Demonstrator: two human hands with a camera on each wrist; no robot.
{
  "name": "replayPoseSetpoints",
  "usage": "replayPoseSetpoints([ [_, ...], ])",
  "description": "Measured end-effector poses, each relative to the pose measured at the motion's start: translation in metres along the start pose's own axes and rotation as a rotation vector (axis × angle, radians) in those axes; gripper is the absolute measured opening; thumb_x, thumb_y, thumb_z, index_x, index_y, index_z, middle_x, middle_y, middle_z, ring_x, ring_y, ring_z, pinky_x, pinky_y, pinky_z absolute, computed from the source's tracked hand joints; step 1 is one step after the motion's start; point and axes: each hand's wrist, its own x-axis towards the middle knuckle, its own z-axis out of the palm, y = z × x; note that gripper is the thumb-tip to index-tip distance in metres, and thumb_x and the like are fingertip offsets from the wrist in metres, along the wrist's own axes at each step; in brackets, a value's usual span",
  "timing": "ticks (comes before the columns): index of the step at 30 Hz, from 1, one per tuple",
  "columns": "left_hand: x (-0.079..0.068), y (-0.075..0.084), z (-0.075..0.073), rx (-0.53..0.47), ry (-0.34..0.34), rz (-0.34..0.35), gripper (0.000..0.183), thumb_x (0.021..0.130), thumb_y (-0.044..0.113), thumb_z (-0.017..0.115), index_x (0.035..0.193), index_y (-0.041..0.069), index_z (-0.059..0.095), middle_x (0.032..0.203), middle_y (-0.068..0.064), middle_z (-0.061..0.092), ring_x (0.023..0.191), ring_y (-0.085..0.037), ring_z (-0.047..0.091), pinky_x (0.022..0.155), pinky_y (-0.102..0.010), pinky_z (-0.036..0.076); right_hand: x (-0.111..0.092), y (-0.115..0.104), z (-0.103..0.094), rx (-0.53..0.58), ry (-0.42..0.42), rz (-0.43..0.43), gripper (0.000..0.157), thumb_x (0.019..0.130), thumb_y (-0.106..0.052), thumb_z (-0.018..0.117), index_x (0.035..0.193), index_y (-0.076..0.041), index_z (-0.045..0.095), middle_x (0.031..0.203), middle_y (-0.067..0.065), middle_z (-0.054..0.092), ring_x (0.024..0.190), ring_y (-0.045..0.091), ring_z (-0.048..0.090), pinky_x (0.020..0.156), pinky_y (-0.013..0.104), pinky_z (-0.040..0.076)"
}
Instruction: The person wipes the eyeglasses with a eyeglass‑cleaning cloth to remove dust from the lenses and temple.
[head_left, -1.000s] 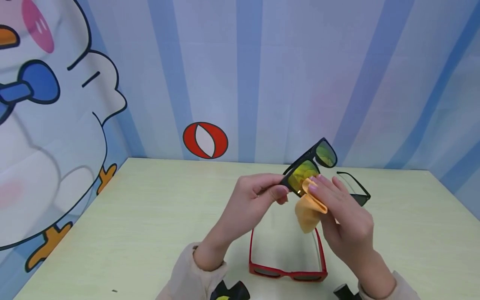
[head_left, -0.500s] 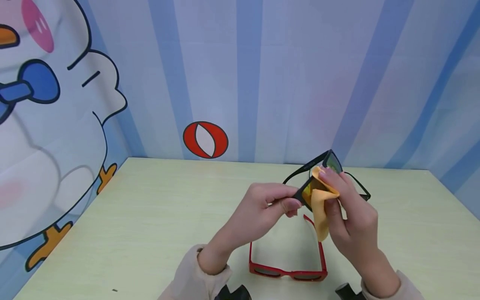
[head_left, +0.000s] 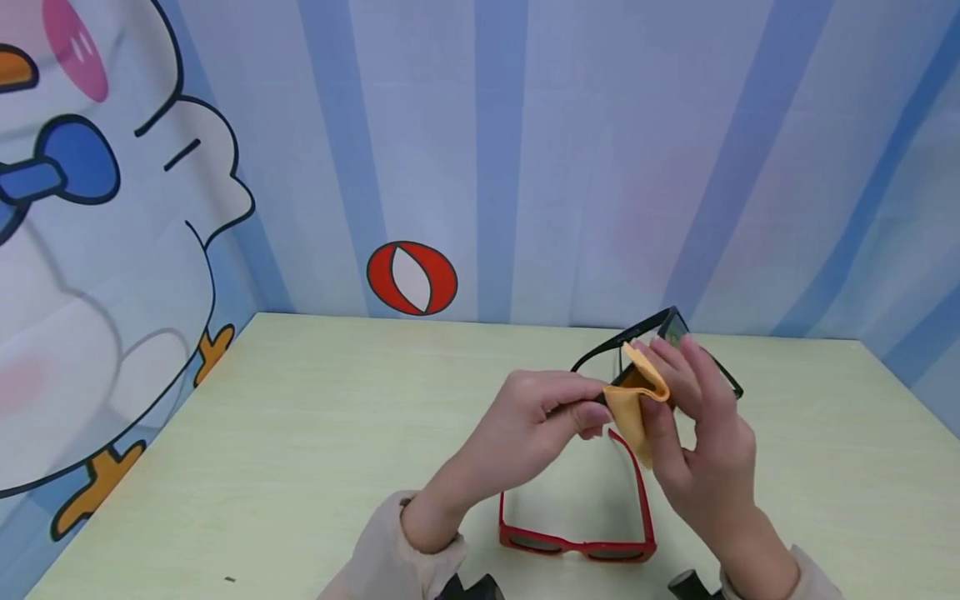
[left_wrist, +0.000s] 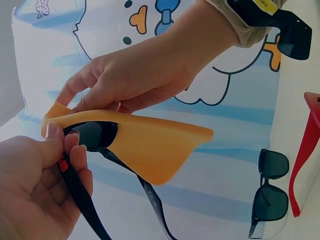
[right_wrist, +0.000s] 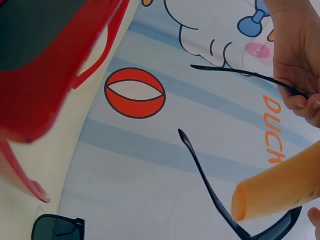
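Note:
Black sunglasses [head_left: 626, 337] with yellow-green mirrored lenses are held up above the table. My left hand [head_left: 543, 429] pinches them at one end of the front frame; in the left wrist view its thumb and fingers close round the corner by the temple [left_wrist: 82, 200]. An orange cloth [head_left: 633, 408] is folded over the nearer lens, its loose end hanging down. My right hand [head_left: 708, 450] pinches this cloth and presses it to the lens from the other side. In the left wrist view the cloth [left_wrist: 155, 150] covers much of the front, with one dark lens [left_wrist: 97, 135] partly showing.
Red-framed sunglasses [head_left: 573, 547] lie on the pale table [head_left: 337, 433] below the hands, temples pointing away. A second black pair [left_wrist: 270, 202] lies farther right, partly hidden behind my right hand in the head view. A striped, cartoon-printed backdrop [head_left: 570, 167] rises behind the table.
Both hands have moved slightly right, and the sunglasses have come lower and turned edge-on, showing a temple. The cloth has shifted over the nearer lens and now wraps it.

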Motion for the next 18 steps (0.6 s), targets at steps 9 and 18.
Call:
replayPoseSetpoints([
  [9,0.0,0.002,0.001,0.022,0.006,-0.011,0.007,0.088,-0.001,0.06,0.089,-0.002,0.066,0.074,-0.005,0.061,0.066,-0.002,0.053,0.063,-0.019,0.049,0.004,-0.011,0.001,0.003,0.026,0.002,0.038,0.096,-0.024,0.054,0.097,0.014,0.059,0.1,0.018,0.067,0.111,0.01,0.058,0.101,0.039,0.036],
  [18,-0.001,0.002,0.001,0.063,0.051,-0.037,0.005,0.088,-0.001,0.06,0.086,-0.002,0.065,0.072,-0.005,0.058,0.065,-0.006,0.05,0.062,-0.019,0.048,0.01,-0.017,0.003,-0.012,-0.035,-0.056,0.032,0.096,-0.02,0.052,0.095,0.009,0.068,0.098,0.022,0.067,0.11,0.019,0.059,0.096,0.033,0.042],
])
